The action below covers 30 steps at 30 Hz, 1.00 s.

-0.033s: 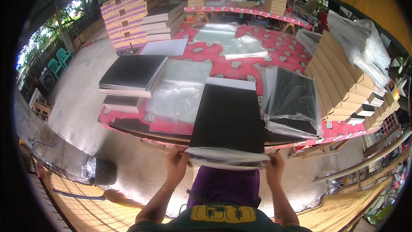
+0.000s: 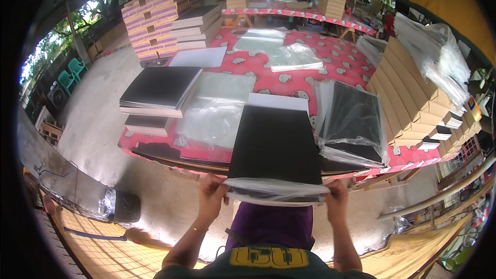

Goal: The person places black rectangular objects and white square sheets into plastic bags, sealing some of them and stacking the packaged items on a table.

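A black sheet or cover (image 2: 276, 142) lies flat at the table's front edge, its near end jutting out toward me. Around that near end is the gathered mouth of a clear plastic bag (image 2: 274, 188). My left hand (image 2: 212, 196) pinches one corner of the bag's mouth; my right hand (image 2: 336, 197) grips the opposite corner, so the plastic is stretched between them. Under the far end of the black piece a white sheet (image 2: 279, 100) shows. To the right lies a black piece wrapped in clear plastic (image 2: 354, 119).
A stack of black-topped pads (image 2: 160, 88) stands left, beside flat clear bags (image 2: 217, 106) on the pink-covered table (image 2: 341, 54). Brown cartons (image 2: 408, 93) topped with loose plastic (image 2: 439, 57) rise at the right. Striped boxes (image 2: 150, 20) are stacked at the back left.
My right hand has shifted slightly outward to the right, and the bag's mouth is spread a little wider. My left hand has barely moved.
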Motion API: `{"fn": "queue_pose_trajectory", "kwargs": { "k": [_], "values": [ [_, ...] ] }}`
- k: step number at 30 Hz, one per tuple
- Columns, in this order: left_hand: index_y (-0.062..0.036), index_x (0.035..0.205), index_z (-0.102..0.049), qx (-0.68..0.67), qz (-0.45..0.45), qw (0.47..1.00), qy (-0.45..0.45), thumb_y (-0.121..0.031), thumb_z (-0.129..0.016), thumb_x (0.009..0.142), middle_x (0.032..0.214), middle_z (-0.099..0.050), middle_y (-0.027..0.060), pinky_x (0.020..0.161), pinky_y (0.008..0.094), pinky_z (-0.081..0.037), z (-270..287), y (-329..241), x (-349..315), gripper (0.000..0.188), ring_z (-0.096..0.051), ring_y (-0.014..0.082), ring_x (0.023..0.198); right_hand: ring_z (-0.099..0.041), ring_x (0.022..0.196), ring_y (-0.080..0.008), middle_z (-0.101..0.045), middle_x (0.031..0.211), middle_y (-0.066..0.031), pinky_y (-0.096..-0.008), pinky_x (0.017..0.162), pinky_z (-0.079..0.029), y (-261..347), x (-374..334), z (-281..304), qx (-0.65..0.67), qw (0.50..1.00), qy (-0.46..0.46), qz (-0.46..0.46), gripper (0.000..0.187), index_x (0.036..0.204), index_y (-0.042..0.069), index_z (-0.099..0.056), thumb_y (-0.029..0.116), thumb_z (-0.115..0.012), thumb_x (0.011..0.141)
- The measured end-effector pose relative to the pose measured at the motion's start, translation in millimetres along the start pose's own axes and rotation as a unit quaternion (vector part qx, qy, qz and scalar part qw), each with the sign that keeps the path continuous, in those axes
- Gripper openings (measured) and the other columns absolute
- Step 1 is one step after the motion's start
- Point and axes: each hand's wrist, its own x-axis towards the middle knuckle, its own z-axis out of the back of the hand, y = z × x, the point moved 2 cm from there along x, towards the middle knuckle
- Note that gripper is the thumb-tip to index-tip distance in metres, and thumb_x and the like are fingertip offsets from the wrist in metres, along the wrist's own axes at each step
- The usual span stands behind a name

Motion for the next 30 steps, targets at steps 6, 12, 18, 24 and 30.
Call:
{"fn": "queue_pose_trajectory", "kwargs": {
  "k": [6, 12, 18, 24, 30],
  "values": [
    [-0.0048, 0.128, -0.045, -0.302, 0.013, 0.941, 0.153, -0.019, -0.059, 0.088, 0.11, -0.062, 0.0178, 0.096, 0.0477, -0.045, -33, -120, 28, 0.045, -0.06, 0.0316, 0.106, -0.059, 0.104, -0.0279, -0.051, 0.125, -0.01, -0.0434, 0.093, -0.048, 132, 41, 5, 0.386, 0.897, 0.213, 0.033, 0.072, 0.145, 0.008, -0.024, 0.017, -0.062, 0.085],
    [-0.0042, 0.122, -0.049, -0.459, -0.044, 0.879, 0.124, -0.013, -0.053, 0.091, 0.107, -0.064, 0.0157, 0.104, 0.0507, -0.038, -63, -155, 121, 0.033, -0.057, 0.0342, 0.11, -0.058, 0.107, -0.0203, -0.058, 0.12, -0.0037, -0.0442, 0.101, -0.041, 174, 141, -49, 0.49, 0.855, 0.168, 0.022, 0.038, 0.131, 0.012, -0.045, 0.016, -0.053, 0.093],
    [-0.0052, 0.115, -0.058, -0.477, -0.033, 0.867, 0.137, -0.009, -0.05, 0.09, 0.105, -0.067, 0.0134, 0.103, 0.0529, -0.038, -78, -168, 137, 0.027, -0.06, 0.0292, 0.108, -0.059, 0.098, -0.0131, -0.06, 0.115, -0.0029, -0.0326, 0.083, -0.049, 156, 163, -54, 0.601, 0.775, 0.195, -0.018, 0.027, 0.123, 0.012, -0.05, 0.019, -0.047, 0.097],
    [-0.0055, 0.114, -0.058, -0.466, -0.033, 0.867, 0.173, -0.012, -0.053, 0.088, 0.088, -0.068, 0.0039, 0.098, 0.0479, -0.042, -87, -187, 135, 0.027, -0.066, 0.019, 0.09, -0.058, 0.103, -0.0188, -0.06, 0.115, -0.0092, -0.0316, 0.082, -0.051, 155, 162, -60, 0.61, 0.786, 0.096, -0.034, 0.026, 0.118, 0.002, -0.052, 0.01, -0.05, 0.093],
    [-0.0018, 0.109, -0.056, -0.383, -0.052, 0.917, 0.099, -0.017, -0.055, 0.086, 0.081, -0.066, 0.0037, 0.089, 0.045, -0.047, -78, -195, 139, 0.028, -0.065, 0.0197, 0.082, -0.058, 0.107, -0.0224, -0.059, 0.116, -0.0138, -0.0333, 0.092, -0.05, 159, 149, -55, 0.631, 0.771, 0.069, -0.053, 0.028, 0.117, -0.006, -0.05, 0.006, -0.051, 0.092]
  ]
}}
